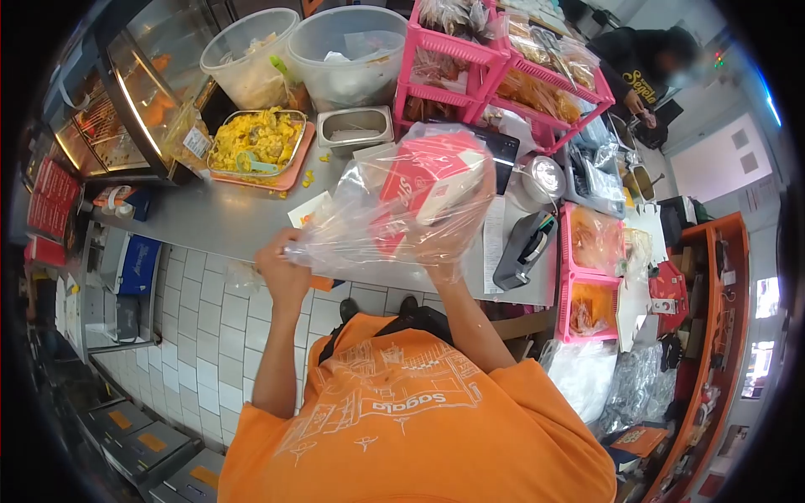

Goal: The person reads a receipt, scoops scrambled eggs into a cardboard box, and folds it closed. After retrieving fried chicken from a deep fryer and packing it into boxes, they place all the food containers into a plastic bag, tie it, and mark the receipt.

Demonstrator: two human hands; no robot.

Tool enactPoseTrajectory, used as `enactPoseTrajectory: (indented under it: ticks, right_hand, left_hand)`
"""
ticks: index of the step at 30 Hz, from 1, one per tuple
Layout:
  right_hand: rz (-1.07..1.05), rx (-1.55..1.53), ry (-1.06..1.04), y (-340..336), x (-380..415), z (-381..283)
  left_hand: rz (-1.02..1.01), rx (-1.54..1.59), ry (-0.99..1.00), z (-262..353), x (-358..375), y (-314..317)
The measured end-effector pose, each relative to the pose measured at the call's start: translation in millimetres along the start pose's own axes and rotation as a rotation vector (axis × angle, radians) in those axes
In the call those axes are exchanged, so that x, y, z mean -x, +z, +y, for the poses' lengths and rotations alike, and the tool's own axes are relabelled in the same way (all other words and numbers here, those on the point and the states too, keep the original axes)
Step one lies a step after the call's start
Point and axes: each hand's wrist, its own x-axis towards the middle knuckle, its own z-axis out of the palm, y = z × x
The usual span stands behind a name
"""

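Over the steel counter (218,220), your left hand (281,268) pinches the clear plastic bag (394,226) mouth; your right hand (444,243) grips the red-and-white box (428,180) inside. A loose pinch could drop it.

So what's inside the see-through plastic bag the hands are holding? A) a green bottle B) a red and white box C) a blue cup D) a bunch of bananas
B: a red and white box shows through the clear plastic bag, which the left hand grips at its open end while the right hand supports it from below inside the film.
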Motion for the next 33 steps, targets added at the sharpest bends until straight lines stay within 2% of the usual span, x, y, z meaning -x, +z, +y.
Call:
enactPoseTrajectory:
  ticks: [3,4,6,7,8,9,11,13,14,15,16,17,18,19,20,22,23,25,26,27,28,29,30,32,33]
  right_hand:
    - [-0.099,0.023,0.143,0,10,-3]
    - [-0.137,0.029,0.183,0,11,-4]
    - [-0.223,0.046,0.267,-1,12,-3]
    - [-0.266,0.055,0.312,-2,13,-2]
    - [-0.308,0.06,0.356,-1,14,-1]
    - [-0.22,0.26,0.069,-2,16,32]
    - [-0.129,0.348,0.157,5,4,35]
    - [-0.05,0.457,0.247,2,1,46]
    - [-0.16,0.255,0.374,-1,8,62]
    - [-0.266,0.046,0.49,-6,11,74]
    - [-0.27,0.05,0.485,-13,11,79]
    - [-0.257,0.113,0.488,-21,12,81]
    - [-0.246,0.176,0.491,-27,16,85]
    - [-0.108,-0.03,0.427,-27,23,93]
    - [-0.111,-0.029,0.431,-27,30,99]
    - [-0.045,0.569,-0.104,-25,37,85]
    - [-0.17,0.546,0.067,-25,34,76]
    - [-0.175,0.555,0.014,-24,40,93]
    - [-0.183,0.561,-0.04,-26,44,101]
    - [-0.181,0.564,-0.043,-24,41,94]
    - [-0.219,0.694,-0.147,-21,37,79]
    - [-0.267,0.822,-0.249,-21,38,71]
    - [-0.273,0.816,-0.252,-20,40,89]
    - [-0.238,0.449,0.194,-17,44,139]
    - [-0.176,0.13,0.627,-17,38,126]
  left_hand:
    - [0.492,0.048,-0.046,26,-31,-14]
    - [0.499,0.046,-0.046,27,-44,-20]
    - [0.727,-0.525,0.343,23,-60,-33]
    - [0.729,-0.532,0.336,17,-53,-28]
    - [0.494,-0.571,0.222,5,-40,-15]
    - [0.26,-0.602,0.112,-8,-28,-2]
    - [0.089,-0.389,0.192,-6,30,27]
    - [-0.394,-0.073,0.257,37,57,25]
    - [-0.403,-0.066,0.25,46,58,26]
    - [-0.484,-0.026,0.122,52,54,28]
    - [-0.557,0.014,-0.003,54,49,31]
    - [-0.552,0.016,-0.005,38,49,33]
    - [-0.616,0.266,-0.34,9,52,36]
    - [-0.663,0.518,-0.678,3,49,34]
    - [-0.662,0.517,-0.684,4,52,32]
    - [-0.934,0.487,-0.987,35,46,19]
    - [-0.936,0.489,-0.988,28,51,27]
    - [-0.543,-0.057,-0.218,13,66,48]
    - [-0.549,-0.053,-0.22,7,66,48]
    - [-0.768,0.071,-0.334,0,57,48]
    - [-0.985,0.197,-0.451,-4,52,48]
    - [-0.983,0.2,-0.461,-4,62,49]
    - [-0.942,0.246,-0.476,-8,73,52]
    - [-0.901,0.282,-0.487,-20,80,58]
    - [-0.659,-0.027,-0.381,-25,74,61]
